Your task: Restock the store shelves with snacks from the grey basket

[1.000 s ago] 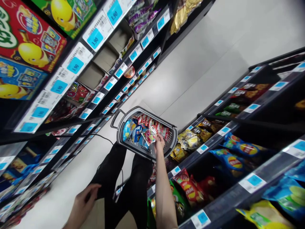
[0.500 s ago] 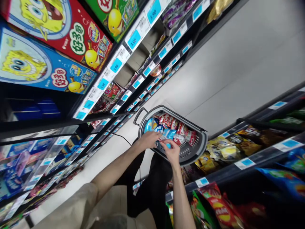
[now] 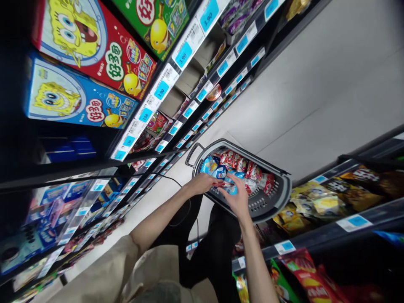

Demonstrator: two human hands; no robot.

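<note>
A dark grey shopping basket (image 3: 285,191) with a light rim stands in front of my legs. Several red-and-white snack packets (image 3: 252,170) lie inside with blue packets (image 3: 210,164). Over the basket's near side, my left hand (image 3: 203,184) is closed, its fingertips pinching a small red-and-white packet (image 3: 224,184) that is mostly hidden. My right hand (image 3: 238,195) reaches in from the other side, thumb and forefinger curled at the same small packet. Its fingers are bent, and a blue packet shows just beneath them.
On the left, a shelf holds large cartoon snack boxes (image 3: 59,90) behind a row of price labels (image 3: 161,89). Bagged snacks (image 3: 315,200) fill the shelf at right. A thin black cable (image 3: 172,179) hangs by my left arm. Pale floor (image 3: 303,92) stretches beyond the basket.
The whole view has shifted, so shelves and basket sit farther right. My right hand has spread its thumb and forefinger a little; both hands stay close together over the basket.
</note>
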